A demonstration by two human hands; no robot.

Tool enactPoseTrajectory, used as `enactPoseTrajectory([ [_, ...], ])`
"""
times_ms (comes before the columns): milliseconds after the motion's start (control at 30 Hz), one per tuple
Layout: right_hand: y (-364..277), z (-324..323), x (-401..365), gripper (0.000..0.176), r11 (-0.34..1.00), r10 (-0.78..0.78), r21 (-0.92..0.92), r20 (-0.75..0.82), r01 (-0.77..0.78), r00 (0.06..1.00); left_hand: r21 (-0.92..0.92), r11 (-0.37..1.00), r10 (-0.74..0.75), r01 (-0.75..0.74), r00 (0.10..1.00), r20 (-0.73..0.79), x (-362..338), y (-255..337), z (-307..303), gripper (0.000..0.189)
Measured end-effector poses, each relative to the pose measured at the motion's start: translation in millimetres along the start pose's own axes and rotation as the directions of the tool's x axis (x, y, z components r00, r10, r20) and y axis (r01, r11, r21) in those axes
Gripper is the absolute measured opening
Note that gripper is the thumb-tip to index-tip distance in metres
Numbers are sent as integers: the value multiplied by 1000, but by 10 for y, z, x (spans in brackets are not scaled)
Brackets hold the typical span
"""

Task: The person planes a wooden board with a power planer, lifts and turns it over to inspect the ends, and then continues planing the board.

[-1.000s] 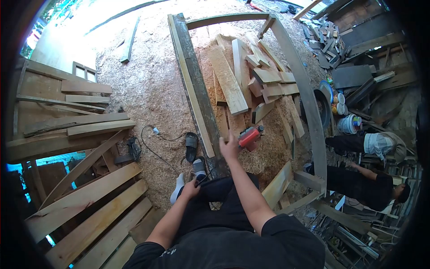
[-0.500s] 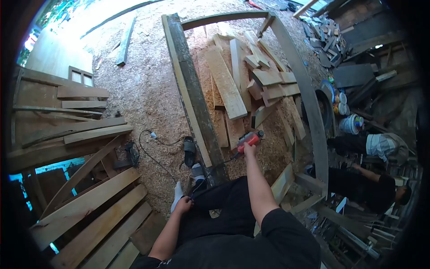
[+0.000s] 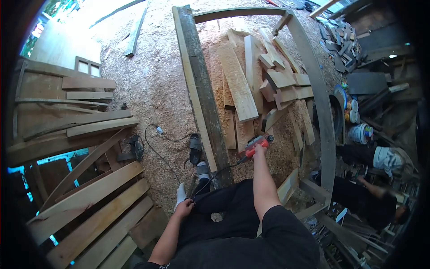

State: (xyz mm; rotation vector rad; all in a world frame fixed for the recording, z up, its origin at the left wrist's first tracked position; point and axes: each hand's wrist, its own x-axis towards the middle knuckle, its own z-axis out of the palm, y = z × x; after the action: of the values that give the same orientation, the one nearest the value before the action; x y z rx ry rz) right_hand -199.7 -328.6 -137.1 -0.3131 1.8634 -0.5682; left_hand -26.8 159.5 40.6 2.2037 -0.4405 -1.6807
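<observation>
My right hand (image 3: 259, 151) grips a red corded electric planer (image 3: 256, 148) by its handle, at the end of my stretched-out arm. It is held beside the near end of a long timber beam (image 3: 208, 107), near a pile of cut boards (image 3: 239, 89). By my knee, my left hand (image 3: 184, 207) is closed with its fingertips pinching the thin black power cord (image 3: 214, 174). The cord stretches from there over the beam to the planer. Its other stretch runs across the shavings to a white connector (image 3: 159, 130).
A wooden frame rail (image 3: 313, 76) encloses the pile on the right. Planks (image 3: 103, 204) lean at my left. A black sandal (image 3: 195, 149) lies by the beam. At right are buckets (image 3: 358, 133), a person in black (image 3: 365, 195) and another in a striped top (image 3: 386, 159).
My view has shifted, so the scene sits farther right. The planer stays in my right hand, slightly lower, and the cord between it and my left hand now shows as a taut line.
</observation>
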Motion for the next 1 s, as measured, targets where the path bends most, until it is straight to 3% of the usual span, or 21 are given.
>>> enactPoseTrajectory([
  [33,11,7,7,30,1000,-4,-10,12,4,1000,-4,1000,4,-4,1000,2,-21,-10,20,26],
  [100,-21,-40,23,24,978,52,197,100,-71,994,-14,1000,16,-16,1000,-9,-2,-30,39,25],
  [233,-27,-132,84,22,964,49,246,187,-95,981,-25,1000,-13,15,997,80,-62,-87,61,20],
  [267,-39,-181,101,13,949,174,224,221,-224,960,-8,1000,4,-3,995,96,-101,-58,36,19],
  [300,-78,-195,-72,13,949,169,225,227,-220,959,-10,1000,9,-8,996,91,-138,-34,-12,19],
  [400,-182,-320,-794,10,962,35,255,226,-94,973,6,998,56,-56,997,44,-268,-72,-95,15],
  [467,-198,-425,-1047,19,965,88,217,273,-150,958,-208,975,91,-83,995,29,-277,-249,-148,11],
  [500,-195,-492,-1201,19,965,80,219,271,-142,959,-211,973,98,-89,995,31,-293,-312,-192,11],
  [567,-192,-646,-1503,10,951,-23,293,391,-101,920,-397,914,123,-90,991,60,-320,-415,-277,9],
  [767,-516,-881,-2988,12,934,-130,358,404,-25,906,-403,902,207,-157,975,84,-461,-593,-558,11],
  [833,-561,-997,-3317,9,929,-240,360,421,82,875,-441,860,292,-256,956,14,-510,-708,-576,12],
  [900,-559,-1126,-3508,12,923,-283,368,445,115,849,-390,891,250,-232,968,-4,-590,-763,-620,11],
  [967,-545,-1252,-3736,22,914,-383,324,498,242,778,-396,863,327,-313,944,-32,-657,-953,-643,11],
  [1000,-566,-1302,-3897,22,908,-405,322,502,269,764,-314,909,283,-275,959,-20,-814,-827,-723,12],
])
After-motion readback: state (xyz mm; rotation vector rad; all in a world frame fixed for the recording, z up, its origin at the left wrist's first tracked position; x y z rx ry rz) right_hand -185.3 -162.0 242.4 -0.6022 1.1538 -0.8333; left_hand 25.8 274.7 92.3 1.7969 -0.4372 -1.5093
